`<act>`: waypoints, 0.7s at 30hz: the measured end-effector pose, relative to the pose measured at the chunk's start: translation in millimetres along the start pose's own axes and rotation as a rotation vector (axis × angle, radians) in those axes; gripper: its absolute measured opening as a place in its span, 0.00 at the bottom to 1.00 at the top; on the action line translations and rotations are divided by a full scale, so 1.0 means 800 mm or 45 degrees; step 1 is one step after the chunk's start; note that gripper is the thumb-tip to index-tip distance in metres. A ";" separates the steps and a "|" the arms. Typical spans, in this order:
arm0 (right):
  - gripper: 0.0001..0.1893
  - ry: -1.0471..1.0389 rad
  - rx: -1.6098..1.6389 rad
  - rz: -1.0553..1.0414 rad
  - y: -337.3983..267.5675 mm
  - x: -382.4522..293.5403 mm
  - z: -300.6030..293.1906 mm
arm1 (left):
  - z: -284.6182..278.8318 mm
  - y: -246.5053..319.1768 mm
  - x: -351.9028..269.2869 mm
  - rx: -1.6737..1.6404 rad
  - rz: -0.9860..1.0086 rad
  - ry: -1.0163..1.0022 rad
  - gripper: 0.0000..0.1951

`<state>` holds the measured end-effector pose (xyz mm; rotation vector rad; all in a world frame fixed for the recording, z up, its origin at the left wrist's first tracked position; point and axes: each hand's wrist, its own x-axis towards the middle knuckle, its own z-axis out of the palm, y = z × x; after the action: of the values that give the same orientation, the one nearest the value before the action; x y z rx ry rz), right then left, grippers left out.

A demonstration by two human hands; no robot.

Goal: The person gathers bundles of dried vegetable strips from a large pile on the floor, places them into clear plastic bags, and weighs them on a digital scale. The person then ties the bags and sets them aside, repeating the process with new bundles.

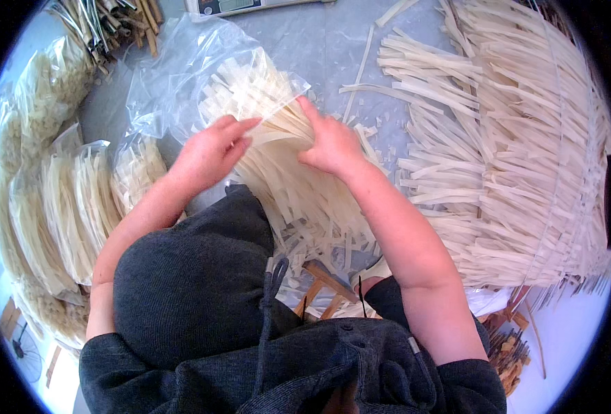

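Note:
A bunch of pale, flat dried strips (285, 129), perhaps noodles, lies before me with its far end inside a clear plastic bag (176, 88). At the left of the bag's mouth is my left hand (215, 147), its index finger and thumb apart, fingertips by the strips. On the other side my right hand (334, 142) has its index finger stretched to the bag's edge and its thumb spread below, against the strips. Fingers under the right palm are hidden. More loose strips (310, 191) spread below both hands, towards my lap.
Filled clear bags of strips (60, 202) line the left side. A large pile of strips (522, 155) covers the right. At the top are a digital scale (279, 4) and a bundle of sticks (114, 23). Small fragments lie on the grey work surface (331, 52).

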<state>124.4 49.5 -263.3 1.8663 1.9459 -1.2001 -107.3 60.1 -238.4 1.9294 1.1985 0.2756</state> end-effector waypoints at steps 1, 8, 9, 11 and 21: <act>0.54 0.019 -0.010 0.006 -0.007 0.004 0.001 | 0.005 0.007 -0.004 -0.029 -0.031 -0.034 0.15; 0.53 -0.115 0.322 -0.084 -0.048 0.052 0.012 | 0.006 0.033 0.005 -0.186 0.094 -0.335 0.17; 0.56 -0.050 0.399 -0.131 -0.035 0.068 0.018 | 0.008 0.027 0.003 -0.235 0.106 -0.324 0.15; 0.63 0.076 0.555 -0.219 0.012 0.091 0.042 | 0.020 -0.002 -0.008 -0.337 0.127 -0.308 0.14; 0.61 -0.104 0.279 -0.205 0.074 0.028 0.040 | 0.068 -0.138 -0.065 -0.647 -1.082 -0.176 0.36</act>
<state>161.0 38.3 -322.6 1.7520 2.0237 -1.5685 -174.6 11.0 -342.4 0.8849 1.5527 -0.0161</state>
